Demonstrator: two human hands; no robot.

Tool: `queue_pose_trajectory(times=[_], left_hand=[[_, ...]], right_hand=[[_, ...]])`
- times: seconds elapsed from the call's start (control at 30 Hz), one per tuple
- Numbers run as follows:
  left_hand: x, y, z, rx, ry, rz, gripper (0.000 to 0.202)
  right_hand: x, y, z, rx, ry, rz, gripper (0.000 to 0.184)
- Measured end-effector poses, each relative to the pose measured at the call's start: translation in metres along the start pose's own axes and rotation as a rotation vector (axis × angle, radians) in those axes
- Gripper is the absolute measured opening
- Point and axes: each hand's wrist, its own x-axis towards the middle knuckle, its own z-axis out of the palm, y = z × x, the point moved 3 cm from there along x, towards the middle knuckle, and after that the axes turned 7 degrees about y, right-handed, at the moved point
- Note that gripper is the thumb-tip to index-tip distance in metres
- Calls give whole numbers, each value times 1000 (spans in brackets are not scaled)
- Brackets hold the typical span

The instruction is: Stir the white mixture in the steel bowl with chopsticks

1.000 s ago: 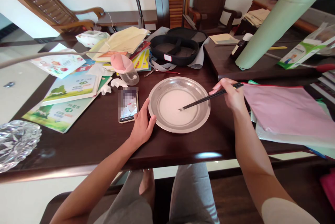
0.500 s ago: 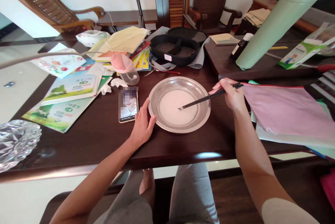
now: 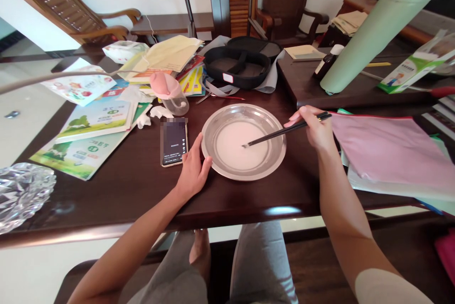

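Note:
A round, shallow metal dish (image 3: pixel 243 174) holding a milky white liquid (image 3: pixel 236 145) rests on the dark wooden table. At its left rim is my left hand (image 3: pixel 194 166), with the thumb and fingers spread along the edge, steadying it. My right hand (image 3: pixel 313 126), to the right of the dish, is closed around a pair of black chopsticks (image 3: pixel 280 132). They slant down to the left, and their pale tips meet the liquid near the middle of the dish. A phone (image 3: pixel 174 143) with a dark screen lies just left of my left hand.
Behind the dish are a pink-topped bottle (image 3: pixel 168 91), an open black case (image 3: pixel 236 65) and scissors. Booklets (image 3: pixel 95 117) and a glass dish (image 3: pixel 24 195) lie left. On the right stand a tall green flask (image 3: pixel 377 34) and a pink zip folder (image 3: pixel 391 147).
The phone's screen has gone from a bright picture to a mostly dark display. Both hands, the dish and the chopsticks show almost no movement.

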Motion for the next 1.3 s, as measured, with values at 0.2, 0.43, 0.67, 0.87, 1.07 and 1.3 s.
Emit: queue_pose_trajectory(times=[0.2,0.43,0.67,0.87,1.07,1.3], left_hand=[[0,0,-1,10,4,12,67],[0,1,0,-3,17,12,67],[0,1,-1,-44,21,-46,71],[0,1,-1,-40,25,-38,70],[0,1,-1,-12,4,-4,67],[1,-1,0,3,3,-6,69]], right_hand=[[-7,-12,19,-80,-226,-54,37],[2,0,-3,10,51,-3,38],[-7,-10,20,-22,-236,8,37],[1,-4,1,-23,16,-26,36],[-4,-1,9,19,-116,23,36],[-2,-7,11,-33,-90,-42,34]])
